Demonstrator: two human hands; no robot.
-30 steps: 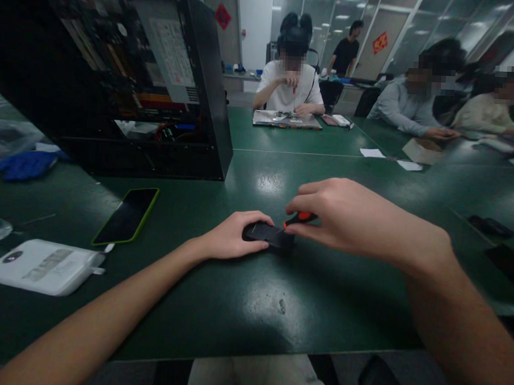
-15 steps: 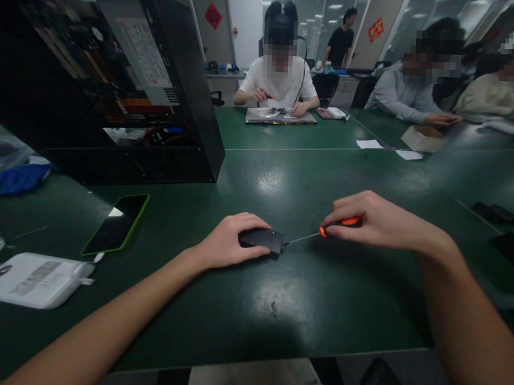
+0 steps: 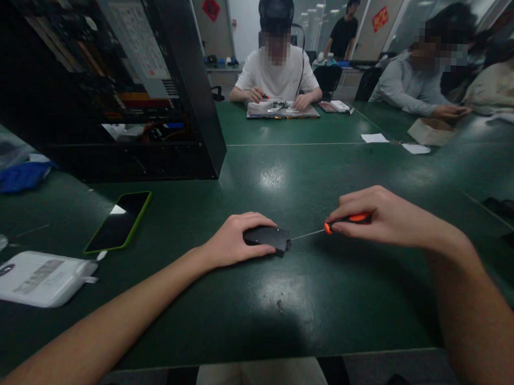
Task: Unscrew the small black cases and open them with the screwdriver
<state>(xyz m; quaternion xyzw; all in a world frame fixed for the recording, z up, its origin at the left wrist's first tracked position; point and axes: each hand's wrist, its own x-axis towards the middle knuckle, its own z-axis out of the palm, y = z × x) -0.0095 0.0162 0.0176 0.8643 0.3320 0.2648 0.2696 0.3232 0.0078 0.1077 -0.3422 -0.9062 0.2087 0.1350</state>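
Observation:
My left hand [image 3: 238, 240] grips a small black box-like part [image 3: 268, 237] from its left side, thumb along the near edge and fingers over the far edge. The part rests on the green table [image 3: 217, 321]. In my right hand [image 3: 377, 215] is a screwdriver [image 3: 354, 218] with an orange and black handle, held nearly level. Its thin shaft points left, and the tip meets or nearly meets a small projection on the part's right end; exact contact is too small to tell.
A large open computer case [image 3: 188, 98] stands at the back left. A green-edged phone [image 3: 120, 220], a white power bank [image 3: 35, 279] and blue gloves [image 3: 19, 177] lie at left. Opposite sits a person [image 3: 277, 74] with a flat panel [image 3: 260, 110]; other people are farther right.
Both hands, the black part and the screwdriver appear slightly farther right, while the whole view has shifted a little. Both grips are the same.

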